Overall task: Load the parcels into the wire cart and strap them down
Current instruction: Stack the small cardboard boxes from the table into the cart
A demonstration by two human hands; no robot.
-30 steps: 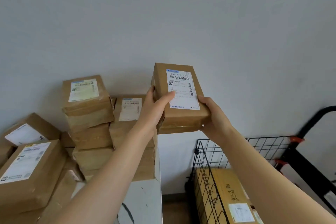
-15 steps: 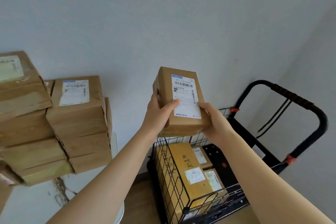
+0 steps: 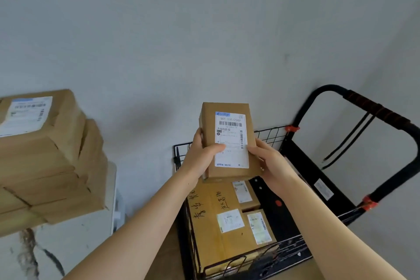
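I hold a small brown cardboard parcel with a white barcode label above the black wire cart. My left hand grips its left side, thumb on the label. My right hand grips its right side. Inside the cart lie a large yellow-brown box with handwriting and two smaller labelled parcels beside it on the right. Thin black straps hang from the cart's black handle.
A stack of brown parcels sits on a white table at the left. A grey wall stands behind everything. The cart's black base plate shows bare to the right of the parcels.
The held parcel has moved right and down, from beside the stack to over the cart. My view has turned right, so the stack slid left and more of the cart shows.
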